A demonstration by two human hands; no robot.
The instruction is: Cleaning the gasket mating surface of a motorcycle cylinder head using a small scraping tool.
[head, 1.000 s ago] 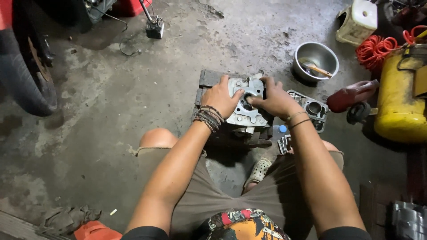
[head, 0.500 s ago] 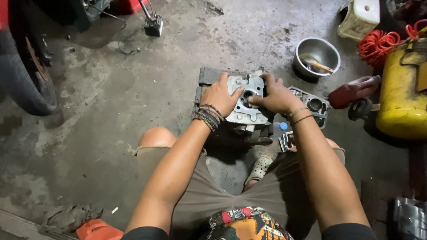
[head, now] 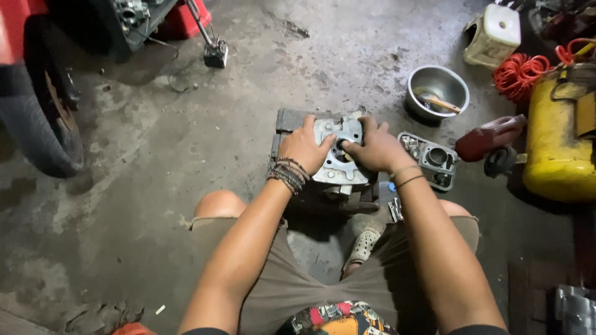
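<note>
Gripped the grey metal engine part (head: pixel 338 152) with left hand (head: pixel 304 147) and right hand (head: pixel 372 149) fingers closed; could have slipped onto the foot (head: pixel 363 245).

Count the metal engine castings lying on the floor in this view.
2: the grey cylinder head under both hands, on a dark block, and a smaller cover casting just right of it. Others may be hidden.

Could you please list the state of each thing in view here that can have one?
Grey cast-metal engine head: flat on a dark block, held by both hands.
Left hand: grip closed over the head's left edge.
Right hand: pressing on the head's right side, thumb at its central bore.
Round steel bowl: upright, a stick-like tool inside.
Grey metal cover: lying open side up, untouched.
Orange coiled hose: coiled up.
</note>
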